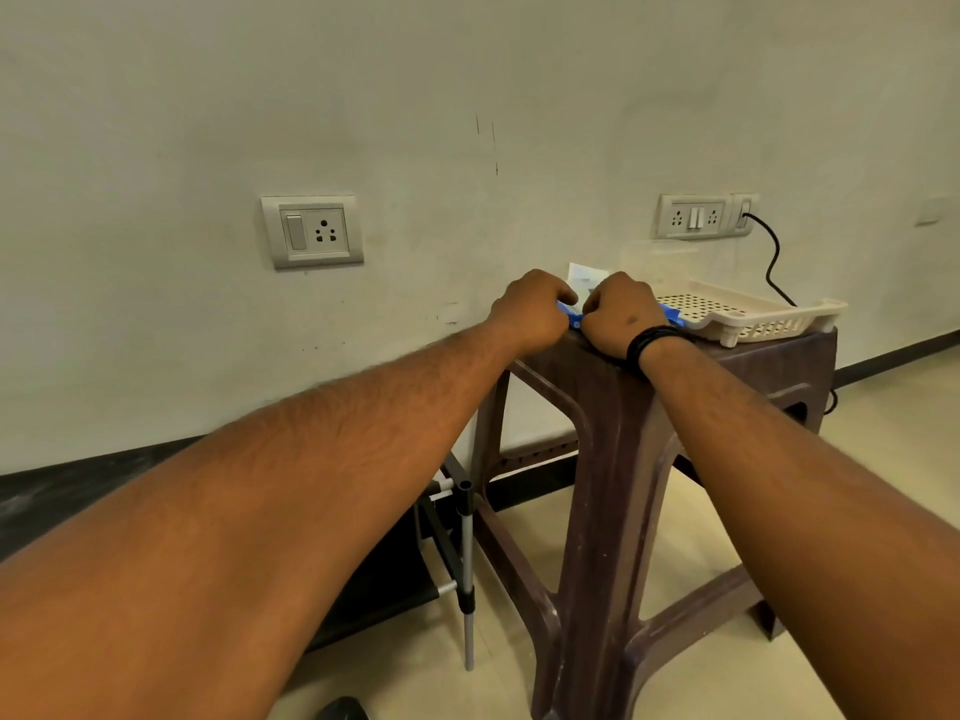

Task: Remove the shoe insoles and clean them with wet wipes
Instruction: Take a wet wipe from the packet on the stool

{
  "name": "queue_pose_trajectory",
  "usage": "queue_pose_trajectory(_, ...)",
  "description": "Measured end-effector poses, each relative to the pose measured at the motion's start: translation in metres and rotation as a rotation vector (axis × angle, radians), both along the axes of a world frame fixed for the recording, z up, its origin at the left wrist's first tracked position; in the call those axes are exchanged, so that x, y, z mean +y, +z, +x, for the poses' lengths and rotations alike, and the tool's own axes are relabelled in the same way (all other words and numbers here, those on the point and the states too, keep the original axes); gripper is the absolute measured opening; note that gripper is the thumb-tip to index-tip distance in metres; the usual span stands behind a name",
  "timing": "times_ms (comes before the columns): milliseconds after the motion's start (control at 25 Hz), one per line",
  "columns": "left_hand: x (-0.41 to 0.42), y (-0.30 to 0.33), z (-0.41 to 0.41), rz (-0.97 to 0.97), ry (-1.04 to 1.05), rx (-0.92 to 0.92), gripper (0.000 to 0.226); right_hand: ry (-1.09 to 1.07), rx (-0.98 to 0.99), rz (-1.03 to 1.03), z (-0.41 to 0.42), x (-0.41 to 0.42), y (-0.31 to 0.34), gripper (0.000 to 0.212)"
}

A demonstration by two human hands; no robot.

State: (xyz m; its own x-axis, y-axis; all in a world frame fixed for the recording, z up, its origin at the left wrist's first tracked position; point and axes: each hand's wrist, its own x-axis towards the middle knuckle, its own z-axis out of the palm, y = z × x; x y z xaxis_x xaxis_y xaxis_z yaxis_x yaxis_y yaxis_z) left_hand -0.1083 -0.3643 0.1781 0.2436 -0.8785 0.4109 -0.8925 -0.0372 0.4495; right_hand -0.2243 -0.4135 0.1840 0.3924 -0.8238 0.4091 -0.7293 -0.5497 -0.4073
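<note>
Starting at the left, there's one wall socket (311,231) and, lower down by the floor, what looks like a folded metal stand (467,574). Then the left hand (532,309) and the right hand (621,317) meet at the near edge of the brown plastic table (613,459), both working one blue wet wipes pack (574,319) lying flat on top. The left hand's fingers are curled and seem to pinch the pack's left end. The right hand's fingers are curled down over it too, but the knuckles hide the actual grip, so I can't tell exactly what they're holding. My guess is the step here is opening the pack to pull a wipe. To do that well, pin the pack down with one hand and peel the flap slowly with the other, so only a single wipe comes out. Further right sits one white perforated tray (769,317), and above it a second socket panel (701,216) with one black cable (774,257) plugged in. No shoes or insoles are visible anywhere, except maybe one dark toe (343,709) at the bottom edge.
</note>
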Motion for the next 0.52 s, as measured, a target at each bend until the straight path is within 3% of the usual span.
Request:
queue_pose_trajectory(200,-0.004,-0.003,-0.003,-0.033,-0.054,0.04,0.043,0.008,-0.346,-0.028,-0.004,-0.002,0.006,0.023)
queue_pose_trajectory(360,0.005,0.006,-0.009,-0.171,-0.087,0.233,0.06,0.051,-0.651,-0.067,-0.011,0.007,0.02,0.025)
queue_pose_trajectory(520,0.015,0.017,-0.01,-0.24,-0.091,0.324,0.061,0.201,-0.927,0.074,-0.01,0.015,0.039,0.028)
